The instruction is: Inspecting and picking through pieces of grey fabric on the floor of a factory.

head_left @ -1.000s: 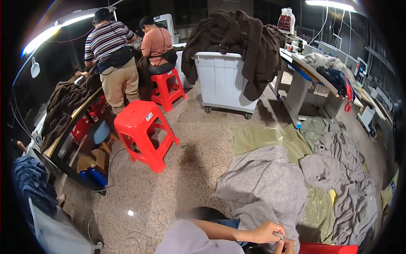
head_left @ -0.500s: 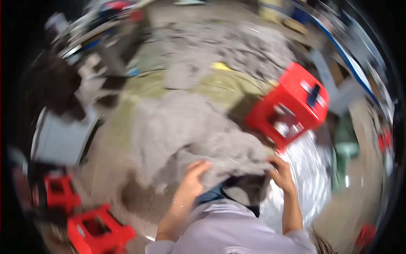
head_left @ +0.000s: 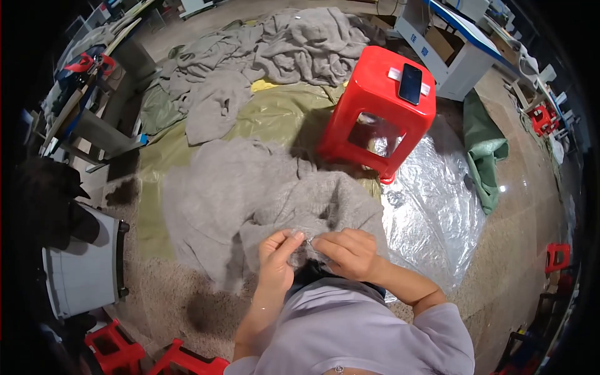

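Grey sweater (head_left: 250, 194) now sharp after the blurred earlier frame, spread over green tarp (head_left: 275, 119) beside red stool (head_left: 378, 103); hem pinched between closed fingers of left hand (head_left: 278, 250) and right hand (head_left: 347, 253)

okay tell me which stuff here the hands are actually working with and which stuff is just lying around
In hand:
left hand
right hand
grey knit garment, pinched at its edge by both hands

Lying about:
red stool
black phone on the stool
clear plastic sheet
pile of grey garments
green sack
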`<action>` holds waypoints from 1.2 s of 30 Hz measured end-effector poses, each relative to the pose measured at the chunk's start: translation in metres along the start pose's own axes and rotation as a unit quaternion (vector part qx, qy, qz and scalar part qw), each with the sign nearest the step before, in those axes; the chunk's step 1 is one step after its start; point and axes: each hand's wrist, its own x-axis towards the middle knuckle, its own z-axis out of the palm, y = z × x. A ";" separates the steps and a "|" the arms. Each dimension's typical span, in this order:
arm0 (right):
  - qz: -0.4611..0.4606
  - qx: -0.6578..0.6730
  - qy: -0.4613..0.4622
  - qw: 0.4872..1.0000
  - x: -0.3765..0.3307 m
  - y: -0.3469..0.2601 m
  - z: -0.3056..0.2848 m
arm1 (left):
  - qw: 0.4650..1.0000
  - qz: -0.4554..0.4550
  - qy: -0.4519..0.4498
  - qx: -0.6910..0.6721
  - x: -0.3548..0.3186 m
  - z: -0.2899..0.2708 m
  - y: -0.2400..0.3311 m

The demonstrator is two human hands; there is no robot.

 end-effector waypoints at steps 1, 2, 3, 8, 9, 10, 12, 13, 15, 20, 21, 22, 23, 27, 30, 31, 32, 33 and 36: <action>-0.011 -0.023 0.007 1.000 0.001 0.000 0.005 | 1.000 0.008 0.010 0.014 -0.003 -0.002 -0.001; -0.022 -0.047 0.015 0.999 0.000 0.000 0.009 | 0.999 0.016 0.019 0.028 -0.005 -0.003 -0.002; -0.023 -0.044 0.014 0.999 0.000 0.002 0.012 | 1.000 0.009 0.021 0.007 -0.006 -0.002 0.000; 0.010 -0.004 -0.003 1.000 0.005 0.007 0.021 | 0.993 0.099 0.034 0.060 -0.002 -0.009 -0.009; 0.012 -0.004 -0.003 1.000 0.005 0.008 0.022 | 0.984 0.142 0.045 0.097 -0.001 -0.010 -0.011; 0.034 0.014 -0.024 0.999 0.004 0.010 0.023 | 0.984 0.141 0.045 0.098 0.000 -0.012 -0.010; 0.058 0.033 -0.045 0.997 0.005 0.015 0.021 | 0.954 0.195 0.019 0.229 0.002 -0.018 -0.005; 0.107 0.102 -0.106 0.983 0.008 0.020 0.017 | 0.954 0.193 0.020 0.229 0.002 -0.021 -0.002; 0.200 0.191 -0.188 0.942 0.021 0.021 0.011 | 0.908 0.213 -0.026 0.360 0.002 -0.024 0.006; 0.127 0.138 -0.257 0.948 0.012 0.023 0.014 | 0.902 0.219 -0.011 0.373 -0.001 -0.021 0.006; 0.118 0.125 -0.230 0.958 0.010 0.019 0.016 | 0.897 0.233 0.030 0.373 -0.004 -0.017 0.003; 0.117 0.125 -0.231 0.958 0.008 0.015 0.018 | 0.897 0.234 0.031 0.373 -0.006 -0.013 -0.002; 0.140 0.133 -0.189 0.963 0.005 0.010 0.020 | 0.859 0.315 0.048 0.400 -0.009 -0.009 -0.008; 0.197 0.113 -0.088 0.970 -0.004 -0.005 0.034 | 0.848 0.323 0.081 0.413 -0.015 -0.004 -0.014; 0.179 0.086 -0.067 0.978 -0.010 0.003 0.038 | 0.894 0.184 0.043 0.405 -0.007 -0.007 -0.002; 0.162 0.075 -0.073 0.981 -0.011 0.007 0.037 | 0.912 0.128 -0.016 0.389 -0.005 -0.013 0.003; 0.162 0.078 -0.076 0.981 -0.011 0.013 0.032 | 0.903 0.133 -0.021 0.409 -0.002 -0.029 0.001; 0.259 0.094 -0.078 0.958 -0.009 0.022 0.025 | 0.895 0.073 0.004 0.440 0.000 -0.052 0.003; 0.372 0.143 -0.097 0.912 -0.012 0.056 0.004 | 0.950 0.000 0.036 0.310 0.003 -0.094 0.009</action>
